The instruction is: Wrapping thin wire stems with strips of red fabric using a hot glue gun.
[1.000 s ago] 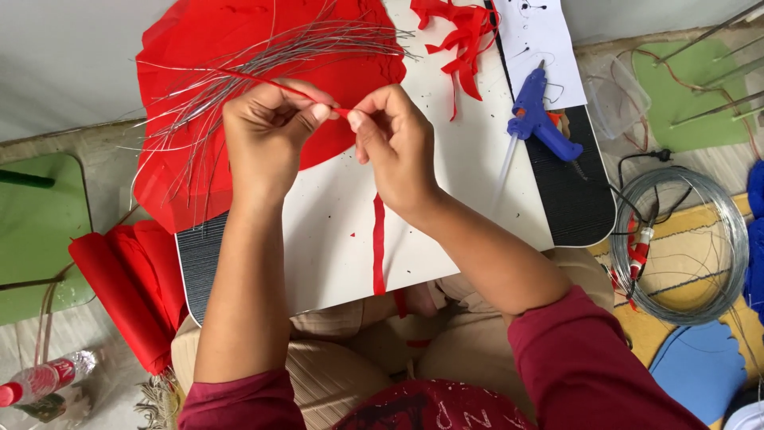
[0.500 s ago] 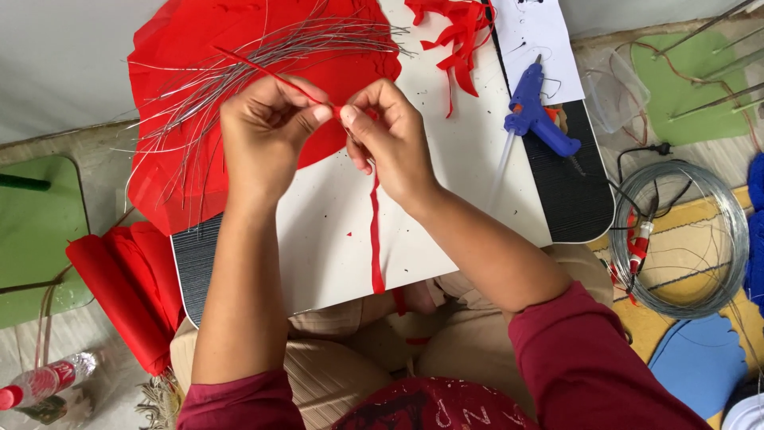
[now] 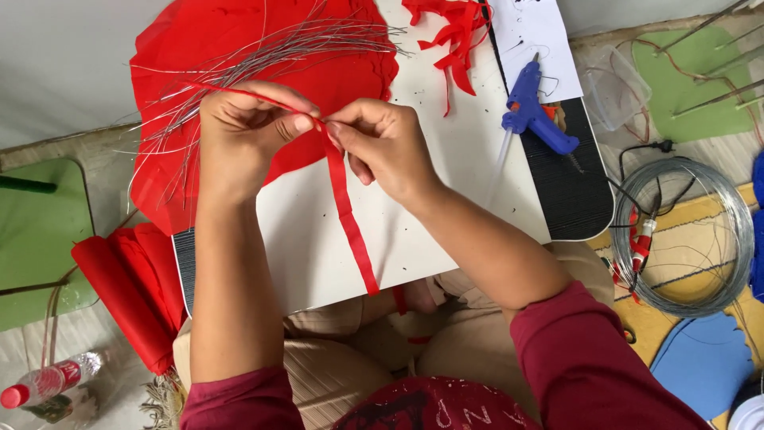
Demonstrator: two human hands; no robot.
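Note:
My left hand (image 3: pixel 243 131) pinches a thin wire wrapped in red ribbon that runs up and left from my fingers. My right hand (image 3: pixel 382 143) pinches the same red ribbon strip (image 3: pixel 350 231) right beside it, thumbs nearly touching. The loose end of the strip hangs down across the white board (image 3: pixel 446 199) on my lap. Behind my left hand a bundle of thin silver wires (image 3: pixel 263 60) lies on a large red sheet (image 3: pixel 239 32).
A blue glue gun (image 3: pixel 537 115) lies at the board's right edge. Red ribbon scraps (image 3: pixel 454 32) lie at the top. A coil of silver wire (image 3: pixel 688 235) and blue foam (image 3: pixel 704 362) are on the floor at the right. Folded red fabric (image 3: pixel 127 295) and a plastic bottle (image 3: pixel 48 382) are at the left.
Both hands stay pinched together on the ribbon and wire. The hanging strip has swung slightly, and the view has shifted a little.

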